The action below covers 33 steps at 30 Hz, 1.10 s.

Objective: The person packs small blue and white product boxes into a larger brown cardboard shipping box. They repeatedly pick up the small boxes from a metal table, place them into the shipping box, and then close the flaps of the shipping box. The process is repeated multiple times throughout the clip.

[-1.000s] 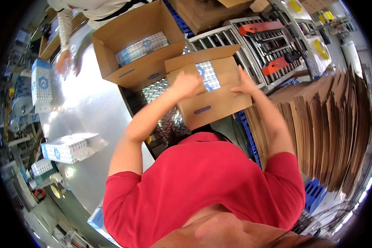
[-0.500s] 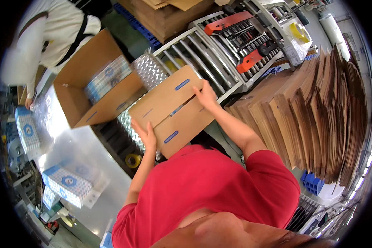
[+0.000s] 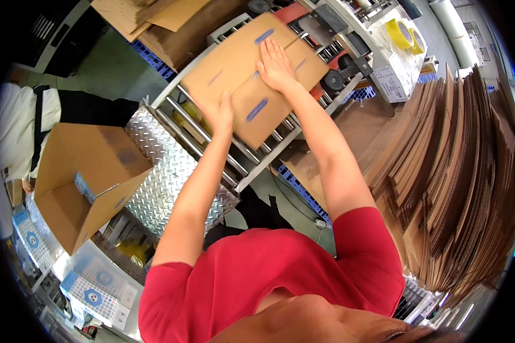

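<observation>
A closed brown cardboard carton (image 3: 217, 71) with blue oblong marks and a centre seam rests tilted across the metal rollers (image 3: 234, 163) of a conveyor. My right hand (image 3: 277, 68) lies flat on its top, fingers stretched forward. At the carton's near end, my left hand (image 3: 222, 117) presses against the edge with the thumb up; its other fingers are blurred and partly hidden. The carton's far end reaches a machine with red parts (image 3: 290, 12) and black wheels.
An open carton (image 3: 68, 206) with a blue-and-white package inside stands left, beside a diamond-plate metal surface (image 3: 160, 166). Patterned boxes (image 3: 91, 297) lie on the table. Stacked flat cardboard (image 3: 440, 171) fills the right. Yellow tape rolls (image 3: 399, 34) sit far right. A person in white (image 3: 17, 131) stands left.
The carton has moved forward from in front of me onto the rollers, toward the machine. My right hand has shifted from its edge to its top. The view has turned, and the open carton appears lower left.
</observation>
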### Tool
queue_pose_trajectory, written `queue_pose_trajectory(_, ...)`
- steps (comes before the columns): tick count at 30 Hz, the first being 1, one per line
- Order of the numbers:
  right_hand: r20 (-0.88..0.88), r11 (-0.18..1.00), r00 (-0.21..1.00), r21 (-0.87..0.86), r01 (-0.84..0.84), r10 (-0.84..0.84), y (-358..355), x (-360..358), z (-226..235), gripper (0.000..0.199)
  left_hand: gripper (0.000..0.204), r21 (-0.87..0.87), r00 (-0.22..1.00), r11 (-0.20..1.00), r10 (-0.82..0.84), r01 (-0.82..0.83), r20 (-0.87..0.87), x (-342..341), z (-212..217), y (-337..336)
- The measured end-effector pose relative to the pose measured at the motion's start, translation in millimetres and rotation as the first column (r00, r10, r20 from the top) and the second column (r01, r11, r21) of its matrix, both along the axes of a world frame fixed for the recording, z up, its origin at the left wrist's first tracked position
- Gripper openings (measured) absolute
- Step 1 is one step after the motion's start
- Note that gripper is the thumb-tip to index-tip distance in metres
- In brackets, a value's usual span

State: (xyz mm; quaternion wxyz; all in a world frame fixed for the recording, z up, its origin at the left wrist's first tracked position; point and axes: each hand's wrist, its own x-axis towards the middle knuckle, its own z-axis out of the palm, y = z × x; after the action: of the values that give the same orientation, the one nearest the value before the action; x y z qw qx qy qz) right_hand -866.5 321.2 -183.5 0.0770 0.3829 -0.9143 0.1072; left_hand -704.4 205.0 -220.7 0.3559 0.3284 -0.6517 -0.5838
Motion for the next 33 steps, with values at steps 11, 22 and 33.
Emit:
queue_pose_trajectory(11,0.518,0.812,0.835,-0.56,0.164,0.189,79.0,208.4,17.5,0.043,0.062,0.044,0.797,0.812,-0.58,0.582,0.167,-91.2,-20.6,39.4)
queue_pose_trajectory(22,-0.514,0.952,0.809,-0.254,0.173,-0.285,258.4,373.9,289.4,0.027,0.054,0.623,-0.627,-0.16,-0.401,0.766,0.668,453.5,-208.6,-48.2)
queue_pose_trajectory(33,-0.707,0.675,0.43,-0.089,0.732,-0.561,350.6,326.4,513.1,0.028,0.055,0.16,0.103,0.496,-0.461,0.854,0.882,507.3,-179.5,-182.9)
